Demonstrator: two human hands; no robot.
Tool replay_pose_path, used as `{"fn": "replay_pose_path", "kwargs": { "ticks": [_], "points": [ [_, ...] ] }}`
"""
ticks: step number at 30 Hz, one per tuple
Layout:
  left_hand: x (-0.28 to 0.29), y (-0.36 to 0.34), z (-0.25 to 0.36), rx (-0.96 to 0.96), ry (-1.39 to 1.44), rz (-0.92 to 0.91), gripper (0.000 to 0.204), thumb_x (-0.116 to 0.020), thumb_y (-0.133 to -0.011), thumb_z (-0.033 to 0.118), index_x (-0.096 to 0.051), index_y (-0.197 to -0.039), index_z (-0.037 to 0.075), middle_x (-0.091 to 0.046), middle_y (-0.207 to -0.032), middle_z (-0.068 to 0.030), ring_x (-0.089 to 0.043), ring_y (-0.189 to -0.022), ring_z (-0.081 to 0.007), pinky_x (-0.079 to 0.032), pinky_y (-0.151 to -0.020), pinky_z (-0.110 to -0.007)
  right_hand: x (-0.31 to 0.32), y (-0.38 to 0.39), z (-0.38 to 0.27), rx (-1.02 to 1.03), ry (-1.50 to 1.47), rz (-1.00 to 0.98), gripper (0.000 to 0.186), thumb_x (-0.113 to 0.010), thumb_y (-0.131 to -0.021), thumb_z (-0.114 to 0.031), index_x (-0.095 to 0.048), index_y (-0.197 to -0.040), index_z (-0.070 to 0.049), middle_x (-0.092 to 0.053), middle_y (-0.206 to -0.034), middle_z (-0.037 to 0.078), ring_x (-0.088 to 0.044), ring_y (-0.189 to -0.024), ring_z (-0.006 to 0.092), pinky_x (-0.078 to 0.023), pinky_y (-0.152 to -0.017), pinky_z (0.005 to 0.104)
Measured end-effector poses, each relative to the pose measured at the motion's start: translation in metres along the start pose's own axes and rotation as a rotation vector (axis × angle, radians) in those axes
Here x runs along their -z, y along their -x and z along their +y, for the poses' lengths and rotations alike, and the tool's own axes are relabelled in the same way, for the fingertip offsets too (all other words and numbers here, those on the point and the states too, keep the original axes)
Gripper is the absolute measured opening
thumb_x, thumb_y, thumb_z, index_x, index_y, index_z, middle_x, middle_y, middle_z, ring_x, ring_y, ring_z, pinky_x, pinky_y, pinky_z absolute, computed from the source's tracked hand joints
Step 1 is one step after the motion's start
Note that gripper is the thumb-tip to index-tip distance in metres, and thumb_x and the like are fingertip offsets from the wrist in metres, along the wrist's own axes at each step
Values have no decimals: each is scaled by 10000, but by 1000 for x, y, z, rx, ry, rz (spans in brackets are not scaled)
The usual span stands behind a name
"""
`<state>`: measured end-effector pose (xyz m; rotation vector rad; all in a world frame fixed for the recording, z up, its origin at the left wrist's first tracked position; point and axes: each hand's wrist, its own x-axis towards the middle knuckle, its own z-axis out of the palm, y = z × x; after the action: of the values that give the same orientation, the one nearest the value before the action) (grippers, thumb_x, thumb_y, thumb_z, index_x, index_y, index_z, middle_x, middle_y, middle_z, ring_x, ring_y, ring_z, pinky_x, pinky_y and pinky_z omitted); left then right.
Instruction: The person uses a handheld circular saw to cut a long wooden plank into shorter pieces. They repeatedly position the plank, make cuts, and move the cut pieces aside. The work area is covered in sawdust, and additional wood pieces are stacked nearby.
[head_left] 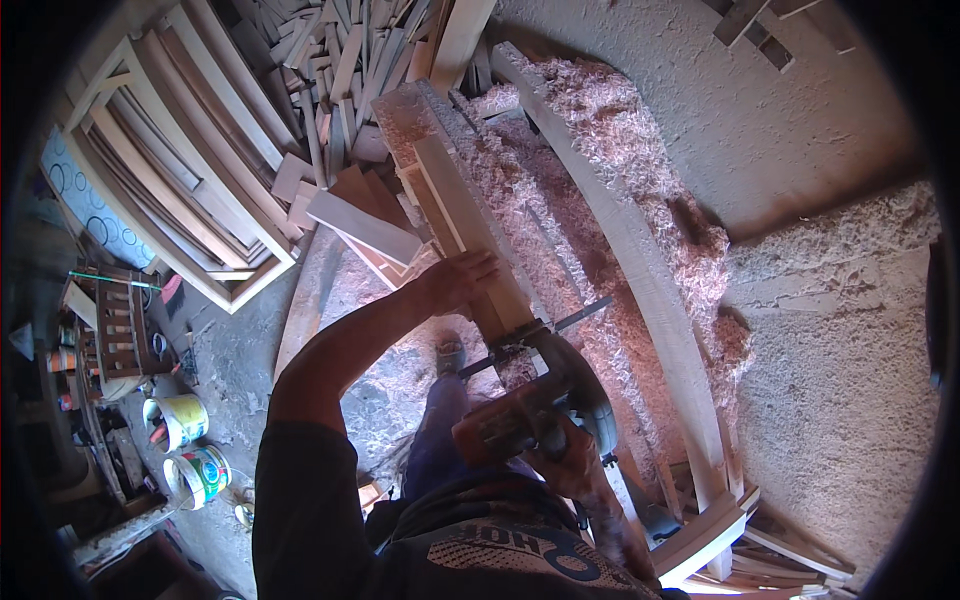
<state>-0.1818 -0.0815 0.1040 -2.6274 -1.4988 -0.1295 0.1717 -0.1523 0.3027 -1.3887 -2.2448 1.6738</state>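
A dark reddish power tool [495, 418] sits at the near end of a pale, long wooden board [478, 222].

The power tool [505, 415] is dark, with a reddish-brown end. Just beyond it, the board [502, 305] is pale tan. To the tool's right, pinkish-cream shavings [612, 110] flank a greyish-beige plank [655, 285]. To its left are white buckets [190, 418] with yellow, green and blue markings; farther left, a pale-blue panel [80, 190] carries dark rings. Below it, a black shirt [430, 525] bears a pale speckled print [480, 553].
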Motion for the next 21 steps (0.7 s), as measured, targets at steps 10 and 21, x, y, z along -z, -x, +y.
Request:
{"fn": "replay_pose_path", "kwargs": {
  "ticks": [10,21],
  "points": [
    [-1,6,-70,25,18,-108,597,-655,-870,245,-562,-1420,31,-537,-1521,-115,-470,-1445,-279,-347,-1235,-410,-2,-63,-36,-32,-44,-33,590,-773,-861,-206,-570,-1382,-16,-744,-1104,254,-735,-1073,372,-581,-913,437],
    [11,19,-154,215,-45,-153,785,-826,-777,357,-556,-1452,62,-556,-1510,-94,-490,-1427,-268,-372,-1204,-420,-13,-154,-84,31,-16,-15,596,-801,-834,-215,-588,-1354,-16,-729,-1126,273,-713,-1100,409,-561,-939,466]
  ]
}}
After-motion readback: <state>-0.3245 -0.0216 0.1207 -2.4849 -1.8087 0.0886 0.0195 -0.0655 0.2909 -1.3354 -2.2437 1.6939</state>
